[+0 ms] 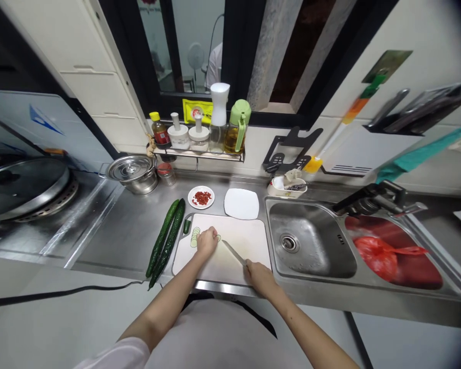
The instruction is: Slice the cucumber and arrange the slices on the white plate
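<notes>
A white cutting board (249,241) lies on the steel counter in front of me. My left hand (206,242) is closed over a piece of cucumber on the board, with several thin cucumber slices (194,237) just left of it. My right hand (258,275) grips the handle of a knife (232,251) whose blade points toward my left hand. A small cucumber end (186,226) lies at the board's top left corner. Two whole cucumbers (165,241) lie side by side on the counter left of the board.
A small plate of red chilli bits (201,197) and a bare white square plate (242,203) sit behind the board. A sink (311,246) is at right, with a red bag in a red basin (392,253) beyond. A lidded pot (134,173), a condiment rack (200,134) and a wok (23,187) stand at left.
</notes>
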A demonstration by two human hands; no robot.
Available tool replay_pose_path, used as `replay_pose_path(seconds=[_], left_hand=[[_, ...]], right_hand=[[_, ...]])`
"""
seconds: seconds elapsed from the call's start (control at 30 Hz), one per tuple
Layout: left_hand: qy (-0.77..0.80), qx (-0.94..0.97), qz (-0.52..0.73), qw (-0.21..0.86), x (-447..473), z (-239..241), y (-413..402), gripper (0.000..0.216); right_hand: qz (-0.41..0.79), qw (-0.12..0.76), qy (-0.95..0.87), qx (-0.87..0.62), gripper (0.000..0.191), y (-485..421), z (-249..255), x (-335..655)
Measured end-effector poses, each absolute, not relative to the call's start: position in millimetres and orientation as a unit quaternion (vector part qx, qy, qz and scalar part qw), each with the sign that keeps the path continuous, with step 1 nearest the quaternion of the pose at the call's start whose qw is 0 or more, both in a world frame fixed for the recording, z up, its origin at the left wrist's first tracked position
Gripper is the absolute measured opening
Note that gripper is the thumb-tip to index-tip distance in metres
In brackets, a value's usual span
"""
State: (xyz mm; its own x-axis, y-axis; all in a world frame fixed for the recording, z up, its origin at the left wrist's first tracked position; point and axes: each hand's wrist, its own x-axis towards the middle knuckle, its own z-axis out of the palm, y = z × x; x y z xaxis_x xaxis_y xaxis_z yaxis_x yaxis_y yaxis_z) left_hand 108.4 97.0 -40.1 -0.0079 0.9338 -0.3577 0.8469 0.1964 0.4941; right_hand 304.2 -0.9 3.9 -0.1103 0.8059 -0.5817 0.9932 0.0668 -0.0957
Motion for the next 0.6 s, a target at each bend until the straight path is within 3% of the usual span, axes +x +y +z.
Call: replay_pose_path(seconds=[0.3,0.6], left_hand=[[0.766,0.531,0.156,0.328,44.8,-46.4,59.4,0.008],[0.788,0.513,0.152,0.304,26.0,-51.6,52.1,0.006]], right_hand=[[-0.247,0.197,0.704,0.636,0.032,1.6,3.5,303.8],[-0.252,0.168,0.707,0.64,0.028,2.6,0.2,307.2]])
